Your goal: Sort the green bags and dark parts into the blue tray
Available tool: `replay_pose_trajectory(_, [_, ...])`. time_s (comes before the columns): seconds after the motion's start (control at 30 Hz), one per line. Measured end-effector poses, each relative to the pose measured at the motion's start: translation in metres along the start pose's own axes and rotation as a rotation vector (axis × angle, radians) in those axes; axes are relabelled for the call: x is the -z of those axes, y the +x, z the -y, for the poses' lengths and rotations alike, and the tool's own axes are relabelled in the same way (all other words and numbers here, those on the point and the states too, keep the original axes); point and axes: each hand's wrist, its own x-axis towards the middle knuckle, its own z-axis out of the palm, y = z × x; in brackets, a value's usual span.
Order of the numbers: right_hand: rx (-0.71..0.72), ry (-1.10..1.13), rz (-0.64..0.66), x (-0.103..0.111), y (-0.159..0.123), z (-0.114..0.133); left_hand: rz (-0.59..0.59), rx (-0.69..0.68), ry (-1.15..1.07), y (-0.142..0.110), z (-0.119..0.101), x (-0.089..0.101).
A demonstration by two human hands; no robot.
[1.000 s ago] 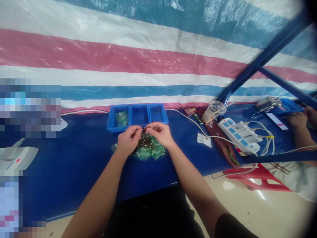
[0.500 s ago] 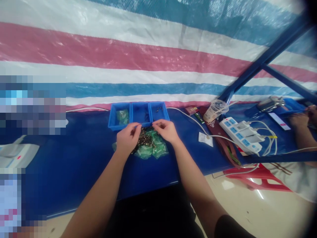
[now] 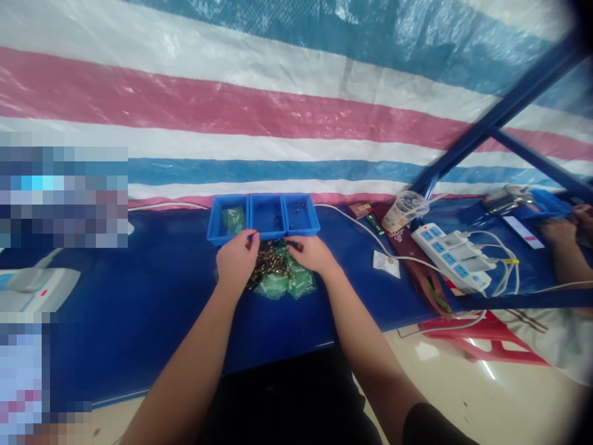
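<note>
Here, left hand [image 3: 235, 264]: curled, with thumb close to forefinger; whether pinching a part, cannot tell.
Right hand [image 3: 315, 254]: bent inward, apart from the left; whether holding anything, cannot tell.
Metal parts [image 3: 273, 259]: heaped between both hands, just nearside of the fingertips, closer to the left; without legible long axis.
Green bags [image 3: 278, 287]: along the heap's near and right sides.
Trays [image 3: 271, 235]: in a row just beyond the fingertips.
</note>
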Motion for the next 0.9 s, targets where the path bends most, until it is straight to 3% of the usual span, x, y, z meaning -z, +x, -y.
replay_pose_trajectory(0.27, [-0.019, 0.032, 0.097, 0.007, -0.002, 0.004, 0.112, 0.068, 0.047, 0.000, -0.004, 0.003])
replay_pose_trajectory(0.53, [0.030, 0.232, 0.190, 0.014, -0.007, -0.001, 0.053, 0.035, -0.060, -0.002, -0.008, 0.006])
replay_pose_trajectory(0.7, [0.139, 0.385, 0.016, 0.012, -0.006, 0.002, 0.042, -0.049, -0.184, -0.004, -0.010, 0.005])
replay_pose_trajectory(0.8, [0.114, 0.521, -0.133, 0.010, -0.004, 0.006, 0.102, -0.062, -0.286, -0.004, -0.011, 0.006])
replay_pose_trajectory(0.9, [0.065, 0.678, -0.199, 0.008, -0.002, 0.009, 0.187, -0.015, -0.438, -0.005, -0.011, 0.006])
